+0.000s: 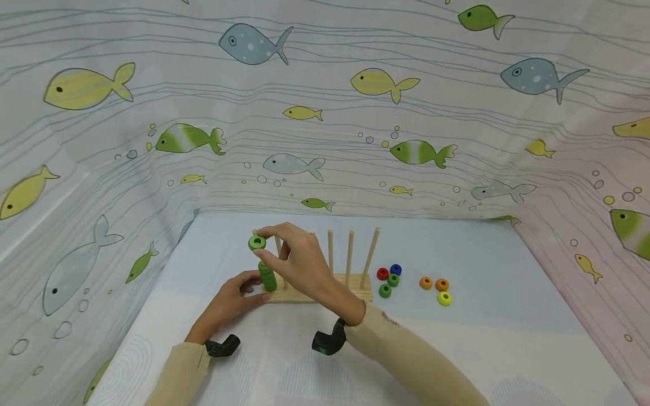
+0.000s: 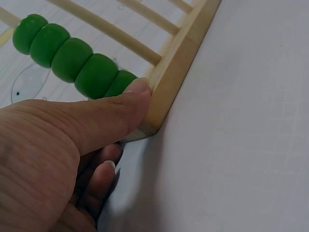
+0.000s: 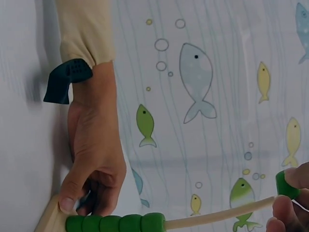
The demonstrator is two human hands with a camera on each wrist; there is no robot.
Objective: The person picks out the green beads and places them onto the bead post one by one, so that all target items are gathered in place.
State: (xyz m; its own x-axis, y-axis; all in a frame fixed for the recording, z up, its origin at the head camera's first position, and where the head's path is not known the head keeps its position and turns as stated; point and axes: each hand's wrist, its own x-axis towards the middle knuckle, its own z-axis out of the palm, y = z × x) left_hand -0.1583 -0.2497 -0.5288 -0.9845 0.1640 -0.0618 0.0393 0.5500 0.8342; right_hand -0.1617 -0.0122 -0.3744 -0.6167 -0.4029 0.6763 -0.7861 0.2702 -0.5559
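A person's right grip [image 1: 299,254] pinches a green bead [image 1: 257,247] by its rim above the stack [image 1: 267,277] in the head view, while the left grip [image 1: 235,294] clasps the wooden base [image 1: 294,296] at its 9 o'clock end; right hand and wrist hide the base's middle, bare pegs [image 1: 349,256] rising beyond. At 3 o'clock on the tabletop [image 1: 482,361] lie a red bead [image 1: 382,274], a blue bead [image 1: 395,270], two more green beads [image 1: 385,291], two orange beads [image 1: 425,283] and a yellow bead [image 1: 444,299]. From the left wrist, the stack's five glossy beads run from 10 o'clock toward the left thumb; each looks light, hard and slightly slippery, best held by its outer rim, leaving the hole free, and the base appears stiff but light enough to need steadying. From the right wrist, the pinched bead sits at 4 o'clock, at the tip of the stack's peg [image 3: 222,215]; whether it is threaded cannot be told.
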